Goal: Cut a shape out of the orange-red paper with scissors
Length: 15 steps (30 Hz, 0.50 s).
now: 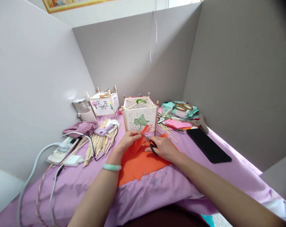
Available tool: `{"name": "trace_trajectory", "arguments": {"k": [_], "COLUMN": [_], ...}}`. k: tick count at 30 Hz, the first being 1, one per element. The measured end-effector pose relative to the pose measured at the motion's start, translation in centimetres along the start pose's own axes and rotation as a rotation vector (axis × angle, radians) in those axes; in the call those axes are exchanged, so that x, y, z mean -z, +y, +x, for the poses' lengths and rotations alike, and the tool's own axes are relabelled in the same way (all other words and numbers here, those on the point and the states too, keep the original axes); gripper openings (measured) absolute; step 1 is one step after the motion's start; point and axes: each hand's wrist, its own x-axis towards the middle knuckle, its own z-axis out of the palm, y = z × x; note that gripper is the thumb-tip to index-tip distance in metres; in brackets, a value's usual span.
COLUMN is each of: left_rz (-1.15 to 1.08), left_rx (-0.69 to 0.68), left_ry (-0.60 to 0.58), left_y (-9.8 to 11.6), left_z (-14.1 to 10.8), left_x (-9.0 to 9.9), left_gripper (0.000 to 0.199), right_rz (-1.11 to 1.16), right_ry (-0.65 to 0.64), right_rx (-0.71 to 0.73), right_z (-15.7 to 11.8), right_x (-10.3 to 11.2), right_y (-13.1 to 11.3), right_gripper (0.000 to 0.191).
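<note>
Between the fingers of my left hand (130, 140) is a narrow orange paper strip (138, 143) whose upper end is cut into a fringe. My right hand (163, 147) grips black-handled scissors (153, 148), their blades at the strip just beside my left fingertips. Beneath both hands a larger orange sheet (143, 165) lies on the purple cloth (154, 192), with small cut pieces near its front edge. Directly behind my hands stands a white paper lantern (141, 118) with a wooden stick frame and a green leaf drawing on its front.
A second lantern (103, 105) and a glass jar (82, 107) stand back left. Wooden sticks (99, 142), a glue gun (105, 129) and a cabled power strip (63, 149) lie left. At right are a black phone (208, 145), gold-handled scissors (183, 107) and red-handled pliers (172, 126).
</note>
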Motion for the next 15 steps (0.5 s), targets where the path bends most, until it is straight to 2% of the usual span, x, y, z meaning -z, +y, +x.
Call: {"name": "trace_trajectory", "arguments": {"k": [15], "left_rz": [-0.046], "left_rx": [0.016], "left_ry": [-0.021], "left_y": [-0.24], "left_z": [-0.01], "left_x": [0.13], "left_gripper": [0.022], "right_rz": [0.008], "right_ry": [-0.002], "right_rx": [-0.003], "right_z": [0.07], "right_x": [-0.01], "right_y": [0.25], "right_gripper": [0.037]}}
